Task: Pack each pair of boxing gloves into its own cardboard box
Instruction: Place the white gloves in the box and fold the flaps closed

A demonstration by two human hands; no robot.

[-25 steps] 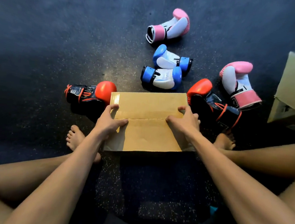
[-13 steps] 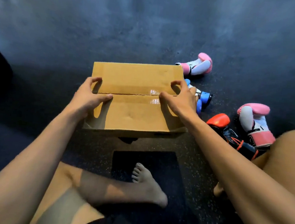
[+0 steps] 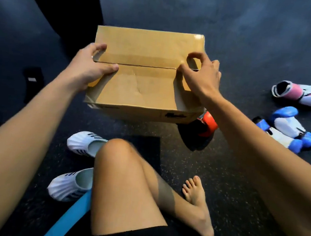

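Note:
A brown cardboard box [image 3: 143, 91] with its two top flaps closed is in front of my knee. My left hand [image 3: 91, 66] grips its left end, thumb on the near flap and fingers curled over the edge. At the right end my right hand [image 3: 201, 75] holds it the same way. A red and black glove [image 3: 207, 127] lies by the box's near right corner, partly hidden by my right arm. The blue and white pair [image 3: 287, 128] lies further right on the floor. One pink and white glove [image 3: 301, 92] shows at the right edge.
Two white shoes [image 3: 85, 144] [image 3: 69, 187] lie on the dark speckled floor by my left thigh, beside a blue hoop [image 3: 68, 217]. A small black object [image 3: 33, 78] sits at the left. A dark column [image 3: 66, 8] rises at the upper left.
Both hands have carried the closed box leftward, away from the gloves, and my view turned with it. The gloves now lie to the right, and the shoes have come into view.

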